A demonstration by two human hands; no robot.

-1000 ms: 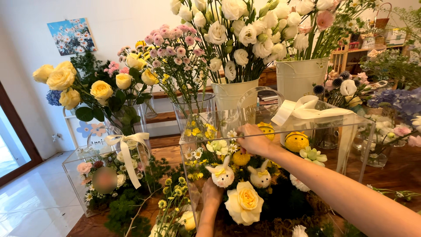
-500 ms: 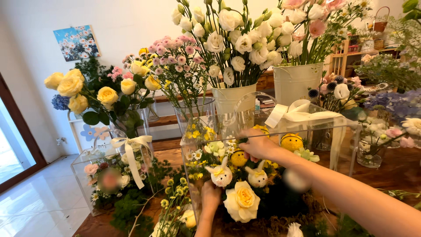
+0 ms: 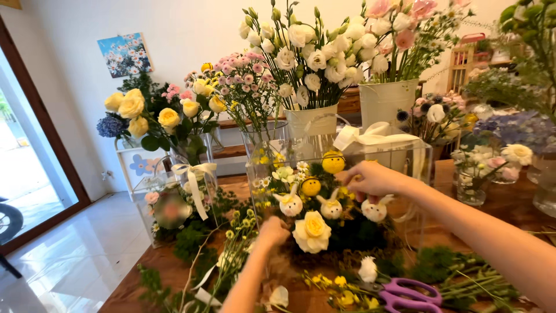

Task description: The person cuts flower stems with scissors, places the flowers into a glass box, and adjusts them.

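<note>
The wooden tabletop point(image 3: 174, 272) is carrying everything, and a small flower arrangement point(image 3: 324, 226) is sitting near its middle, just in front of a clear gift box point(image 3: 405, 156) tied with a white ribbon. The arrangement is standing upright, its long axis running bottom to top, with the blooms facing up and toward the camera: a cream-yellow rose point(image 3: 313, 230) low in front, three white bunny ornaments point(image 3: 331, 207) in a row above it, and yellow chick pompoms point(image 3: 333, 162) rising behind. It is likely handling as a light but top-heavy and fragile bundle, with soft petals that bruise and stems that bend, so the safest hold is looking to be low at the gathered base rather than on the blooms. The left hand point(image 3: 273, 230) is sitting at the arrangement's lower left edge, fingers curled in against the greenery; whether it is gripping stems I cannot tell. The right hand point(image 3: 370, 181) is reaching in from the right, fingers pressed together in a pinch on something small among the flowers just above the rightmost bunny; what it is pinching is hidden. Purple-handled scissors point(image 3: 405, 293) are lying on the tabletop to the front right, among cut stems, apart from both hands.
</note>
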